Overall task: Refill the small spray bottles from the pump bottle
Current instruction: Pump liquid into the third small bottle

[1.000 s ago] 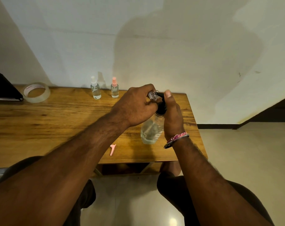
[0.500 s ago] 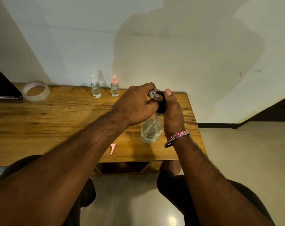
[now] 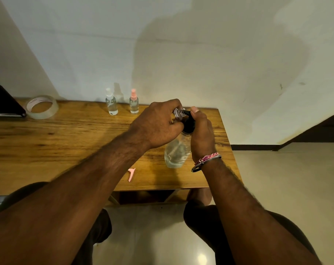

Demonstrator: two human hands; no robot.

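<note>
Pink plastic spray-nozzle piece [image 3: 131, 174]: loose near the front edge of the wooden table [image 3: 66, 138]. Clear plastic pump bottle with black pump head [image 3: 176, 152]: upright; right hand [image 3: 201, 134] grip curls round its pump. Small clear uncapped bottle [image 3: 179, 113]: pinched in left hand [image 3: 158, 125], mouth at the spout. White-capped small spray bottle [image 3: 111, 103], pink-capped small spray bottle [image 3: 134, 102], clear tape roll [image 3: 42, 107]: at wall.

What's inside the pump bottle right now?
Clear liquid sits low in the pump bottle, with a thin tube running down through it. The right hand covers the bottle's right side, so the exact level there cannot be seen.
</note>
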